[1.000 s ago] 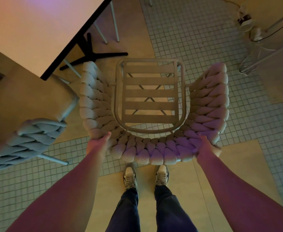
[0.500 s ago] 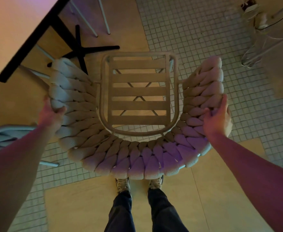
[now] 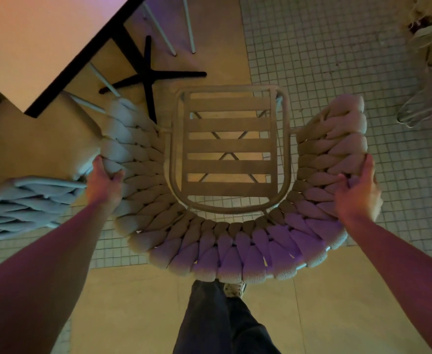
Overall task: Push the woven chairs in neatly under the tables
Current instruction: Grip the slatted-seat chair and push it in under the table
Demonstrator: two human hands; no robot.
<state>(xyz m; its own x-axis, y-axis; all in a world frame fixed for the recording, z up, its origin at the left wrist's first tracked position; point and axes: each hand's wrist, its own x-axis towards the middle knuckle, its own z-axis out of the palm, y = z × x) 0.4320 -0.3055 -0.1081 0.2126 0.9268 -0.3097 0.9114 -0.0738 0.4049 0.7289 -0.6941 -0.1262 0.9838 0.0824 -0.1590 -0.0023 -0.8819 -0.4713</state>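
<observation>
The woven chair (image 3: 225, 200) stands on the floor (image 3: 337, 72) just in front of the person, its slatted seat (image 3: 227, 146) facing a worktop (image 3: 31, 42) whose corner lies up and to the left, so the chair is beside that corner and not under it. Both hands grip the thick braided rim where the back curves into the arms: the left hand (image 3: 104, 183) is clamped on the left side with its fingers (image 3: 115, 175) pressed into the weave, and the right hand (image 3: 360, 192) is clamped on the right side, fingers wrapped over the outer edge. A second ago the hands held the rear of the backrest close to the body; they have since slid forward along the rim to the sides, and compared with half a second ago the chair sits a little further right in view, with more of the worktop showing. The black cross-shaped base (image 3: 148, 77) of the worktop lies on the floor just beyond the chair's left arm. A second woven chair (image 3: 23, 203) is at the far left, close to the left hand. The person's dark trouser legs (image 3: 220, 320) stand right behind the backrest.
</observation>
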